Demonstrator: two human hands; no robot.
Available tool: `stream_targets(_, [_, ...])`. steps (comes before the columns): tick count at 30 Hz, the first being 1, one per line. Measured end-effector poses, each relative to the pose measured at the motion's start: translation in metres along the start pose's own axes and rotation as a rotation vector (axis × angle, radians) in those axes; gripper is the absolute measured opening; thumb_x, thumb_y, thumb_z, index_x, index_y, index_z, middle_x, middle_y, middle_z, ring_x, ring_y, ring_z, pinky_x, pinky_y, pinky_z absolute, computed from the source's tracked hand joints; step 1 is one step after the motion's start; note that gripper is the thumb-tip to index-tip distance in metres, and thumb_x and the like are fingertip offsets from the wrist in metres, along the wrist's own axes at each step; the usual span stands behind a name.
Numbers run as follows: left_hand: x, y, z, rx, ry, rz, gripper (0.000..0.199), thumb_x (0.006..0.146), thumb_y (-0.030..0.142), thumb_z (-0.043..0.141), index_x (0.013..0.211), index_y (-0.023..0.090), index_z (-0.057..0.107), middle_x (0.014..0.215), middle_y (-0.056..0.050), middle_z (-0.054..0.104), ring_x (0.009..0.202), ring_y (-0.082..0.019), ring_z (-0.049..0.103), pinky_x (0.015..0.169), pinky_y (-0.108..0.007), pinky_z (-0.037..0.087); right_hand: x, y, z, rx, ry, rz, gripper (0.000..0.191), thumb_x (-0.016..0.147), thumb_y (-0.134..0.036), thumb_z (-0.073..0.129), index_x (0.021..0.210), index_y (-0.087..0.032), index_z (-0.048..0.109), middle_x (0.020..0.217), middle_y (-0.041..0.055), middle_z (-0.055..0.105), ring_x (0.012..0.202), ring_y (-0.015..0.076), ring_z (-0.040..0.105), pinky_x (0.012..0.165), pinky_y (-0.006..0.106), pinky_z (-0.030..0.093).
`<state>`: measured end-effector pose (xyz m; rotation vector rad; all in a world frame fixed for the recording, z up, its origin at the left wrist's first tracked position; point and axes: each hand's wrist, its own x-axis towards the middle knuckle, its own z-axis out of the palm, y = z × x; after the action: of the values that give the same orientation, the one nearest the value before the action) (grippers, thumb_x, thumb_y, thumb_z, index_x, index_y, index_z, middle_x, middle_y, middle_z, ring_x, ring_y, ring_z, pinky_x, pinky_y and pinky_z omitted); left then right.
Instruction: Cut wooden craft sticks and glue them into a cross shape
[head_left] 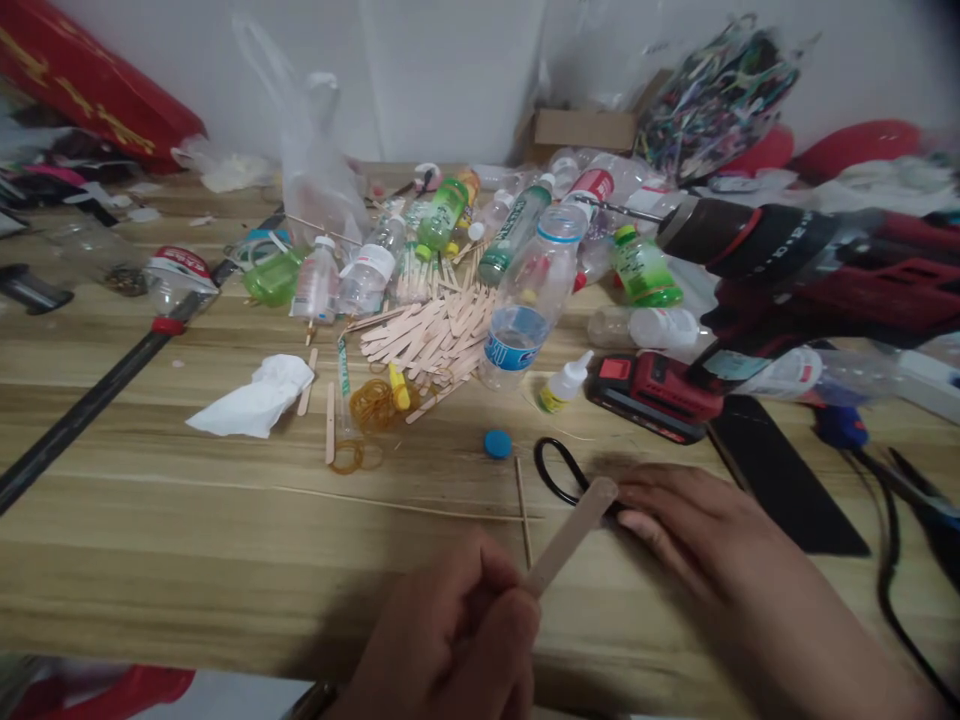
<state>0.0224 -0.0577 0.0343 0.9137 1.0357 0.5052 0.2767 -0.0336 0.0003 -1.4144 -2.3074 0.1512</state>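
My left hand point(465, 630) pinches a flat wooden craft stick point(574, 535) between thumb and fingers, and the stick points up and to the right. Its far end reaches the fingertips of my right hand point(697, 530). That hand is closed low over the table on a black looped handle point(556, 478), which looks like part of a pair of scissors; the rest lies hidden under the fingers. A thin wooden stick point(523, 510) and a blue bottle cap point(497, 444) lie just left of the handle.
A pile of craft sticks point(435, 335) lies mid-table among several plastic bottles. Beside it are rubber bands point(375, 403), a clear bottle point(529, 300) and a small glue bottle point(566, 383). A red cordless drill point(795, 280) stands right, near a black flat slab point(784, 480). Left lies a tissue point(259, 398).
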Motion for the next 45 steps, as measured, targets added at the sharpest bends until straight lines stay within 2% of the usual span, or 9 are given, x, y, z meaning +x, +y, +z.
stream_targets(4, [0.016,-0.018,0.005,-0.027,-0.120,0.008,0.043,0.087,0.064,0.054,0.083,0.021,0.048,0.051,0.008,0.048,0.042,-0.007,0.039,0.044,-0.017,0.029,-0.002,-0.052,0.002,0.475,0.064,0.055,0.020,0.098,-0.032,0.052,0.108,-0.031,0.070,0.096,0.0020,0.076,0.088,0.0189,0.073,0.068,0.024,0.060])
stream_targets(9, [0.022,-0.023,0.012,0.145,-0.191,0.061,0.042,0.096,0.056,0.044,0.086,0.018,0.060,0.061,0.004,0.055,0.048,-0.009,0.047,0.046,-0.018,0.033,-0.019,-0.078,0.032,1.014,0.097,0.471,0.019,0.094,-0.042,0.059,0.093,-0.031,0.074,0.086,0.0015,0.072,0.078,0.0196,0.071,0.069,0.029,0.059])
stream_targets(11, [0.022,-0.018,0.010,0.417,-0.149,0.183,0.041,0.099,0.047,0.043,0.076,0.018,0.060,0.064,0.003,0.058,0.056,-0.012,0.052,0.051,-0.021,0.037,-0.027,-0.076,0.039,1.097,0.212,0.615,0.023,0.093,-0.044,0.058,0.087,-0.028,0.072,0.082,0.0018,0.069,0.075,0.0190,0.068,0.067,0.028,0.058])
stream_targets(15, [0.034,-0.014,-0.001,1.193,0.232,0.578,0.016,0.093,0.013,0.052,0.083,0.016,0.064,0.080,-0.004,0.067,0.078,-0.023,0.061,0.071,-0.036,0.050,-0.033,-0.073,0.036,1.127,0.327,0.757,0.027,0.098,-0.042,0.050,0.083,-0.025,0.064,0.069,-0.0012,0.065,0.057,0.0116,0.060,0.054,0.020,0.051])
stream_targets(19, [0.058,-0.021,-0.009,1.685,0.297,0.598,0.022,0.084,-0.003,0.052,0.090,0.014,0.064,0.091,-0.010,0.069,0.084,-0.028,0.064,0.071,-0.041,0.055,-0.035,-0.073,0.033,1.007,0.231,0.794,0.028,0.099,-0.046,0.046,0.089,-0.024,0.061,0.055,-0.0045,0.053,0.046,0.0106,0.048,0.044,0.019,0.042])
stream_targets(24, [0.065,-0.025,-0.007,1.740,0.279,0.631,0.024,0.086,-0.005,0.044,0.085,0.015,0.059,0.083,-0.008,0.066,0.078,-0.026,0.064,0.068,-0.038,0.054,-0.037,-0.071,0.040,0.918,0.162,0.753,0.029,0.097,-0.048,0.049,0.096,-0.022,0.063,0.056,-0.0050,0.047,0.048,0.0122,0.046,0.043,0.020,0.041])
stream_targets(30, [0.031,-0.006,0.002,1.560,0.328,0.852,0.023,0.088,-0.001,0.041,0.092,0.018,0.053,0.079,-0.005,0.066,0.069,-0.025,0.064,0.059,-0.037,0.054,-0.032,-0.076,0.038,0.893,0.265,0.893,0.032,0.095,-0.050,0.052,0.102,-0.022,0.064,0.061,-0.0042,0.047,0.052,0.0123,0.044,0.043,0.020,0.037])
stream_targets(38, [0.017,-0.008,0.017,1.418,0.417,1.022,0.024,0.098,0.007,0.033,0.105,0.014,0.055,0.080,-0.005,0.071,0.067,-0.021,0.067,0.055,-0.033,0.054,-0.032,-0.073,0.032,0.795,0.120,0.668,0.026,0.099,-0.041,0.047,0.104,-0.024,0.066,0.061,-0.0039,0.054,0.051,0.0139,0.050,0.045,0.022,0.043])
stream_targets(45, [0.015,-0.010,0.018,1.482,0.472,1.056,0.026,0.100,0.008,0.031,0.103,0.012,0.057,0.075,-0.005,0.071,0.060,-0.021,0.066,0.047,-0.032,0.050,-0.028,-0.079,0.024,0.534,0.152,0.524,0.023,0.099,-0.030,0.047,0.105,-0.023,0.068,0.068,-0.0028,0.068,0.059,0.0130,0.064,0.054,0.018,0.050])
